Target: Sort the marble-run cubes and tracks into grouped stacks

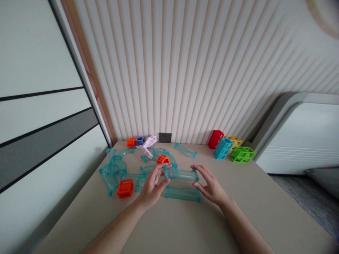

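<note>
My left hand (153, 185) reaches over the beige table (251, 211), its fingertips touching the left end of a clear teal straight tube (181, 174). My right hand (209, 183) hovers open at that tube's right end, fingers spread, holding nothing. A second straight teal tube (182, 193) lies just in front, between my hands. Whether the left fingers pinch the tube I cannot tell. An orange cube connector (163, 159) sits just beyond my left fingers, among curved teal tubes (116, 165).
Another orange cube (125, 188) lies left of my left hand. At the back stand an orange cube (130, 142), a blue cube (140, 140), white pieces (148, 144) and a teal wavy tube (185, 150). Red (215, 139), blue (222, 148), yellow (234, 141) and green (242, 154) frame cubes sit back right.
</note>
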### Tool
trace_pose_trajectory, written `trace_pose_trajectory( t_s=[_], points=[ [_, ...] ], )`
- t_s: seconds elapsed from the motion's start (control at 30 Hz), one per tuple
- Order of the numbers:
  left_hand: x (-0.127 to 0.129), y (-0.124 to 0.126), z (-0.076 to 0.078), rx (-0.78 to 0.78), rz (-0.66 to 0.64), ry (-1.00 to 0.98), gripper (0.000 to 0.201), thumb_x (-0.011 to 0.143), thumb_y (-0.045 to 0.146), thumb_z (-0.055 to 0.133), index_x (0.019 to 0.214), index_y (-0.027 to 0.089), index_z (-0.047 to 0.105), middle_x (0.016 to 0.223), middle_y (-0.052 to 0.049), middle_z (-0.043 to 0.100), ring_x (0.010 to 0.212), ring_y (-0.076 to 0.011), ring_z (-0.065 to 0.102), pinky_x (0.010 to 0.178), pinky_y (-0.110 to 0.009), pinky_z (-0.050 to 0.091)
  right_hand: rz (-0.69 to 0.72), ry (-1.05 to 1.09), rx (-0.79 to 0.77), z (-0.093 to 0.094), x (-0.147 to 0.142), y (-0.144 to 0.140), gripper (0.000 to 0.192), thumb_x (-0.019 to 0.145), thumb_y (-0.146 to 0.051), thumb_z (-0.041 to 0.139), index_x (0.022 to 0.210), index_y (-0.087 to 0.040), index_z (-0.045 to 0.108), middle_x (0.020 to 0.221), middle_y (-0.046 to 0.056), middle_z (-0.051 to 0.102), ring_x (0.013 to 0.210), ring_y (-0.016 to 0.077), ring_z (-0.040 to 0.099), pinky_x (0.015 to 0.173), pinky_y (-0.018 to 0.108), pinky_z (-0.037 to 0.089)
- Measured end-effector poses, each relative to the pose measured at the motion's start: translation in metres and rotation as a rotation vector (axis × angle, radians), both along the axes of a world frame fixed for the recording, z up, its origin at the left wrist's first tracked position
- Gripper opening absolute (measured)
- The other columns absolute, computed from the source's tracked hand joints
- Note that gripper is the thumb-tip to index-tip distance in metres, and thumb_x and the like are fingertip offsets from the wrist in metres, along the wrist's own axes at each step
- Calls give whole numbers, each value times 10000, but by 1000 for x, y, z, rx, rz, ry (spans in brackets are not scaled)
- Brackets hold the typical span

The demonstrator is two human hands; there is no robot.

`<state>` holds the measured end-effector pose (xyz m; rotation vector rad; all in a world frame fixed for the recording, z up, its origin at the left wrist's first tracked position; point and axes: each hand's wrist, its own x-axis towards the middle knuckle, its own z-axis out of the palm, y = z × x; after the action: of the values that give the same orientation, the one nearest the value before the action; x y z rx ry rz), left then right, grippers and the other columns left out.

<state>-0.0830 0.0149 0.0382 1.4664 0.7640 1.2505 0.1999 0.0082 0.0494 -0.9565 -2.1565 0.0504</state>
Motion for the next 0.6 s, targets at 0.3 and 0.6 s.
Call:
trace_pose_trajectory(
  t_s=[0.3, 0.6],
  points=[
    [-10, 3, 7, 220, -124, 662, 486, 871, 453, 703, 1284, 247, 548, 1298, -96, 682, 1157, -264, 648, 1034, -416, 481, -58, 99, -10, -5, 10, -19, 266, 1036, -290, 471, 1234, -230, 637, 1015, 115, 672, 919, 220, 678, 797, 331, 575],
    [-19, 6, 16, 376, -107, 952, 440, 857, 332, 719, 1260, 246, 565, 1221, -73, 708, 1154, -258, 656, 1008, -407, 509, 97, -149, -25, -6, 8, -20, 282, 1034, -376, 487, 1104, -173, 670, 955, 124, 672, 859, 215, 649, 766, 326, 554]
  ],
)
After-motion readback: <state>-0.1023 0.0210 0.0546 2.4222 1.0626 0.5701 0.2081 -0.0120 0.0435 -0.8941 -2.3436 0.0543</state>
